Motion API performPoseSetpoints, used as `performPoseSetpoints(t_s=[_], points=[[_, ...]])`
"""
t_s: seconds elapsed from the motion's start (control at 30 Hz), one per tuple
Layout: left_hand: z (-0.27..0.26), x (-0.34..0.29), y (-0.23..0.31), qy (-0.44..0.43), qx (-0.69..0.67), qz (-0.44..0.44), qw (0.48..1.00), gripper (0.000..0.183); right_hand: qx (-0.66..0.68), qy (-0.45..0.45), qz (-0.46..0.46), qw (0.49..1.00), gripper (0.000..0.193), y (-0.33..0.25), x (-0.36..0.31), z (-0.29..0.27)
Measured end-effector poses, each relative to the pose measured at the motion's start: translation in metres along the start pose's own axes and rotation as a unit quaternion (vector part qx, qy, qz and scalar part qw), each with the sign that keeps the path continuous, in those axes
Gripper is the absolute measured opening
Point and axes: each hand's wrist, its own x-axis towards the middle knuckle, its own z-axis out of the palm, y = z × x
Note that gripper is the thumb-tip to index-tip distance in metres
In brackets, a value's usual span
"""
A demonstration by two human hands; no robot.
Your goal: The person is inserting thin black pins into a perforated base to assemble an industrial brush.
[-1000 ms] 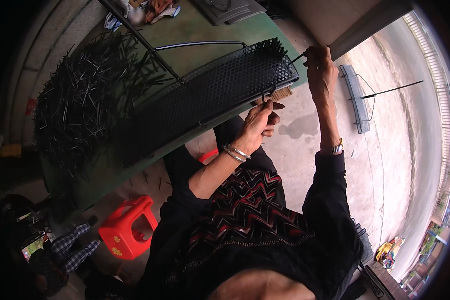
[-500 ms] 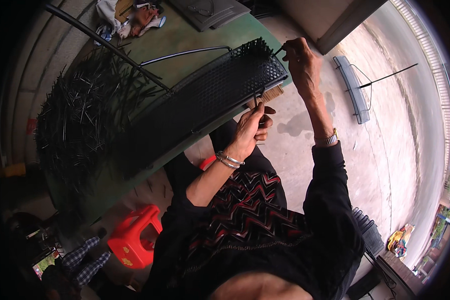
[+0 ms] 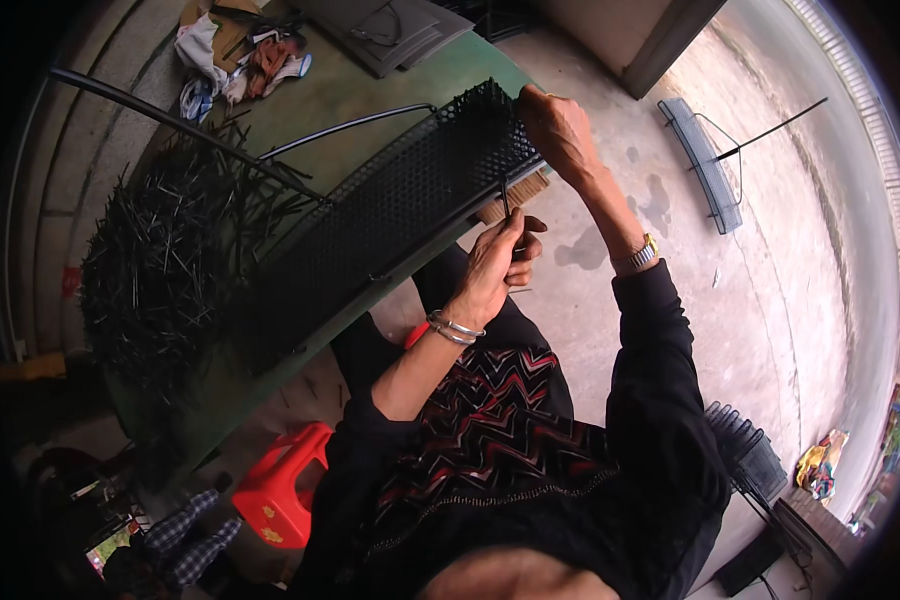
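A long black perforated metal panel (image 3: 390, 185) with a curved frame bar lies slantwise along the edge of the green table. At its far right end, my right hand (image 3: 562, 135) is closed, its fingertips against the panel's corner; whatever they pinch is hidden. Lower, beside the panel's near edge, my left hand (image 3: 495, 265) has thumb and forefinger pinched on a thin black rod (image 3: 505, 198) whose upper end reaches the edge. A large heap of thin black strips (image 3: 170, 265) covers the table's left part.
Grey sheets (image 3: 375, 30) and crumpled rags (image 3: 260, 55) lie on the table's far side. A red stool (image 3: 280, 490) stands at lower left, near a person's checked trouser legs (image 3: 190, 545). Another perforated panel with a rod (image 3: 700, 165) rests on the floor at right.
My right hand has come left and down against the panel's end; the thin black strip it held no longer shows. My left hand stays nearly in place. The whole view has shifted slightly.
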Motion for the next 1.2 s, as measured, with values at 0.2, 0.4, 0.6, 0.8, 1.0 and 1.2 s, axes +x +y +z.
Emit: performPoseSetpoints(t_s=[0.2, 0.4, 0.6, 0.8, 1.0, 1.2], points=[[0.009, -0.002, 0.004, 0.005, 0.053, 0.006, 0.999, 0.038, 0.023, -0.021, 0.074, 0.997, 0.020, -0.008, -0.026, -0.018], [0.008, -0.001, 0.002, 0.005, 0.134, -0.004, 0.991, 0.038, 0.298, -0.237, 0.144, 0.913, 0.022, -0.037, -0.065, -0.058], [0.010, 0.008, 0.001, 0.028, 0.204, 0.019, 0.978, 0.036, 0.314, -0.241, 0.197, 0.897, 0.017, -0.035, -0.072, -0.062], [0.006, 0.020, 0.005, 0.077, 0.231, 0.087, 0.966, 0.032, 0.312, -0.076, 0.209, 0.924, 0.008, -0.035, -0.057, -0.070], [-0.008, 0.015, 0.010, 0.105, 0.202, 0.071, 0.971, 0.032, 0.121, 0.174, 0.094, 0.973, 0.013, -0.019, -0.029, -0.052], [-0.010, 0.012, 0.016, 0.140, 0.213, 0.090, 0.963, 0.035, 0.148, 0.153, 0.097, 0.972, 0.015, -0.010, -0.020, -0.039]])
